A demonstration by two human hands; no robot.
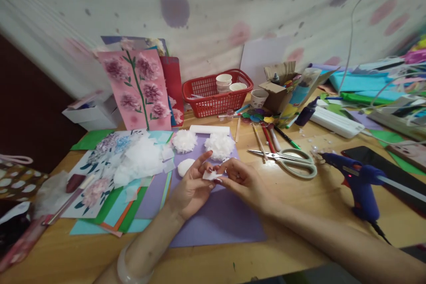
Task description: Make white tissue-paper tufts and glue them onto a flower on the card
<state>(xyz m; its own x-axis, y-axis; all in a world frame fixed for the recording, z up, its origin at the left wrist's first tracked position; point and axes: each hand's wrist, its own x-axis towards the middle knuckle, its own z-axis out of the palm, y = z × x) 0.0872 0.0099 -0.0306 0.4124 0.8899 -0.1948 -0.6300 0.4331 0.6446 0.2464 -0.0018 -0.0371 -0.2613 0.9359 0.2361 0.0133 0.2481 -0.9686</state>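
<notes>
Over a purple sheet of paper (219,226), my left hand (193,186) and my right hand (246,182) meet. Between their fingertips is a small piece of white tissue paper (209,175), pinched from both sides. Just beyond the hands lie two ruffled white paper flowers (185,141) and a smooth white disc (185,167), partly covered by my left hand. A white roll (209,129) rests at the sheet's far edge. To the left spreads a heap of white tissue pieces (143,159) on top of coloured papers.
On the right are scissors (293,159), a blue glue gun (356,182), a dark phone-like slab (399,177) and a white power strip (336,120). A red basket (213,106) with paper cups stands at the back. A pink flower picture (135,88) leans at the back left.
</notes>
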